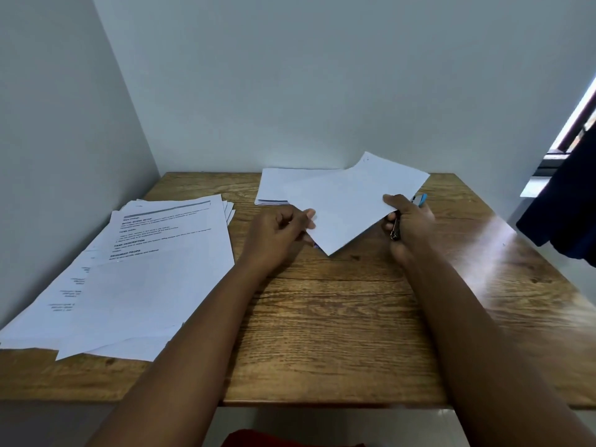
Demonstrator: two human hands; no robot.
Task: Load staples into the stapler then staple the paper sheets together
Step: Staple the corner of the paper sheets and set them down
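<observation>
Holding the paper sheets [348,201] slanted above the wooden table [338,317], the person has them caught from both sides. The left hand [280,233] pinches the near-left edge between thumb and curled fingers, while the right hand [408,221] wraps round the stapler [419,199] at the sheets' right edge, with its thumb lying on top of the paper. Only a blue tip beyond the fingers and a bit of metal under the palm show — whether the edge sits in the stapler's mouth is hidden. My guess is the left hand steadies and squares the sheets so the right can squeeze; the loading step looks finished, though I cannot see any staples.

A thin white stack [274,185] lies flat at the table's far edge, partly under the raised sheets, and a fanned pile of printed pages [161,253] covers the left side. No box, tray or other container is in view.
</observation>
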